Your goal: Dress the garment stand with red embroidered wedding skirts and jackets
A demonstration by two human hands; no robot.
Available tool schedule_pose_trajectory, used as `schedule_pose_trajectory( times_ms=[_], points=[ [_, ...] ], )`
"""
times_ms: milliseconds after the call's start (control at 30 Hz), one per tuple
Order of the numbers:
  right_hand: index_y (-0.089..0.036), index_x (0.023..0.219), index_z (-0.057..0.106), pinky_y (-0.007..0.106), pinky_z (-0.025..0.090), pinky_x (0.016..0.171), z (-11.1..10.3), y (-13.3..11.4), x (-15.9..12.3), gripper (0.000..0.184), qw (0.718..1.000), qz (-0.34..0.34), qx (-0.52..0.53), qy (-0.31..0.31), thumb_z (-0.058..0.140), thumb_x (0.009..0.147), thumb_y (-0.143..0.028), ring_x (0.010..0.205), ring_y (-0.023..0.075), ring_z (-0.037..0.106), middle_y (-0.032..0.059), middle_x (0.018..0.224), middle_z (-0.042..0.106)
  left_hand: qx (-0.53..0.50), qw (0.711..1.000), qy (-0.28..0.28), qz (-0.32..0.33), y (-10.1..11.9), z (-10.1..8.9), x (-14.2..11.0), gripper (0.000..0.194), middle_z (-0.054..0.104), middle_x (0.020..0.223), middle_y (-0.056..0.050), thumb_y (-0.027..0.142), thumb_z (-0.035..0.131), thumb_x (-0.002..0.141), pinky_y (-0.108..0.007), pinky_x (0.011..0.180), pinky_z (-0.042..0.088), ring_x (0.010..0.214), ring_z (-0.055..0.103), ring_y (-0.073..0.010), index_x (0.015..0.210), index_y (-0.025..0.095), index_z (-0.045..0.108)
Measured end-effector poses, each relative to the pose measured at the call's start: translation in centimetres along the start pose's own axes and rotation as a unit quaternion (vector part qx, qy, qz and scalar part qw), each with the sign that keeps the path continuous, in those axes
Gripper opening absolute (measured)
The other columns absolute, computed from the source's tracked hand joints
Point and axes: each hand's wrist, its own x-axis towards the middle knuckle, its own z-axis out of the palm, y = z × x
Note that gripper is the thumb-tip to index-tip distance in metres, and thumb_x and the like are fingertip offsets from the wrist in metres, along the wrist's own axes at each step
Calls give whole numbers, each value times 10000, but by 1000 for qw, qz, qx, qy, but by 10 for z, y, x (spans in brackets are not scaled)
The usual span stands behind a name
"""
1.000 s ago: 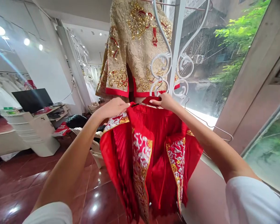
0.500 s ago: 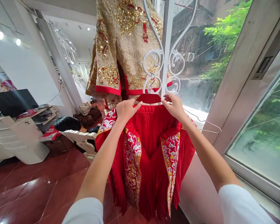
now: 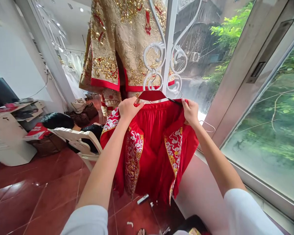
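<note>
A red embroidered jacket [image 3: 171,147] hangs open in front of me on a red hanger [image 3: 152,95], with a pleated red garment [image 3: 155,116] inside it. The hanger's hook reaches the white scrolled metal stand [image 3: 169,49]. My left hand [image 3: 129,109] grips the jacket's left shoulder beside the hanger, fingers closed. At the other shoulder my right hand [image 3: 191,111] pinches the red cloth, and part of the dark hanger arm shows there. Behind hangs a gold beaded garment [image 3: 134,55] with red trim.
A person with dark hair [image 3: 57,120] sits low at the left by a white chair [image 3: 75,137]. A white desk [image 3: 12,143] stands farther left. The window [image 3: 267,124] is on the right. Small objects lie on the red tiled floor [image 3: 51,195], one a white strip [image 3: 129,224].
My right hand has moved outward from near the hanger's middle to the jacket's right shoulder, baring the hanger's dark arm. The left hand stays at its shoulder. My view has shifted right and down.
</note>
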Motion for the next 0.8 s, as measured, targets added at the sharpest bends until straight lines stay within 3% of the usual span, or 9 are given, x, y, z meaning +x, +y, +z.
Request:
schedule_pose_trajectory(
  times_ms=[67,233,300,533,800],
  points=[
    [-163,722,605,279,302,578,-1,-16,5,532,999,38,-22,-2,235,932,-483,628,197,526,57,635,585,-1,1000,-9,-3,3,1,-1,408,650,803,-80,595,458,803,-294,603,298,806,589,-253,816,207,584],
    [-180,759,593,295,258,614,-3,-57,9,380,995,-14,-98,12,311,925,-373,674,207,503,89,724,604,-22,1000,-16,1,11,9,-4,372,662,805,-73,532,411,856,-281,600,296,773,601,-226,832,207,590],
    [-183,751,589,297,249,610,-8,-55,11,368,994,-16,-106,6,317,919,-366,661,202,487,87,710,593,-35,999,-23,3,12,10,-5,392,670,810,-79,493,341,898,-279,604,296,784,610,-224,836,201,594],
    [-183,578,492,282,229,560,-24,-7,8,479,994,59,-30,-85,317,884,-508,538,150,388,19,528,448,-20,998,-41,37,-5,-2,2,495,683,825,-112,498,239,923,-282,622,317,810,626,-246,857,186,617],
    [-188,728,541,307,257,600,7,-33,-12,385,987,40,-154,14,255,927,-351,678,212,491,96,746,599,-10,996,-60,63,-12,-9,9,563,685,791,-124,507,177,925,-292,611,321,757,625,-248,832,186,631]
  ],
)
